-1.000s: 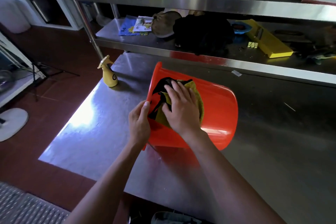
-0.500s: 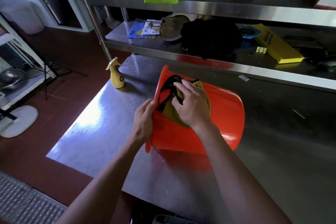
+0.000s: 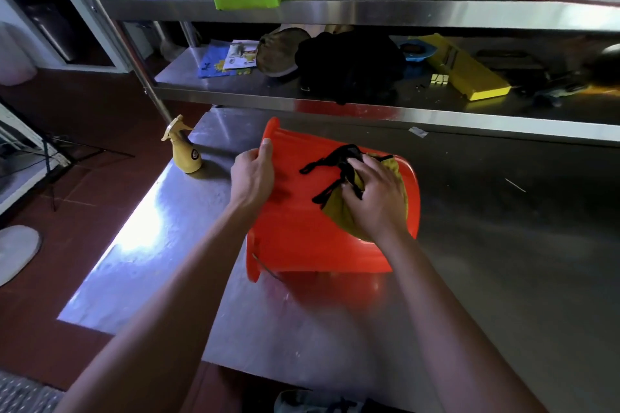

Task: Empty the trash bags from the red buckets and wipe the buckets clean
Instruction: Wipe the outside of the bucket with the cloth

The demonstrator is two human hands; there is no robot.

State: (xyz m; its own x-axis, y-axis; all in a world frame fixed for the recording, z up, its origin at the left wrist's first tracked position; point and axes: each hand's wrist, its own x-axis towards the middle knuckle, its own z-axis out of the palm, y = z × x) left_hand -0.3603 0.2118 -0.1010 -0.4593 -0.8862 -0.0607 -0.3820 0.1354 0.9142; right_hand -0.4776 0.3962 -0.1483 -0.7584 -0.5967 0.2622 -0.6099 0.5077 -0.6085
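Red bucket [image 3: 302, 231] lying on its side on the steel table [image 3: 486, 278], rim toward the left, its outer wall turned upward. The left hand [image 3: 251, 178] grips the rim near its top edge, thumb and fingers closed over the lip, and steadies the bucket. The right hand [image 3: 375, 198] presses a yellow-green cloth [image 3: 339, 214] with black trim flat against the outer wall near the base end, fingers curled over the bunched fabric. A second ago the same cloth and right hand were at the bucket's mouth, working the inside just behind the rim, while the left hand held the rim lower on its near side; the cloth is now out of the bucket and on its outside, and the left hand has shifted up the rim. The change suggests that the inside wipe of this bucket is finished, or at least paused, and that the outside is now being wiped. No trash bag is visible in or on the bucket, so the emptying step appears done for it. A yellow spray bottle [image 3: 184, 154] stands on the table to the left, apart from the bucket. No other red bucket is in view, so overall progress cannot be judged.
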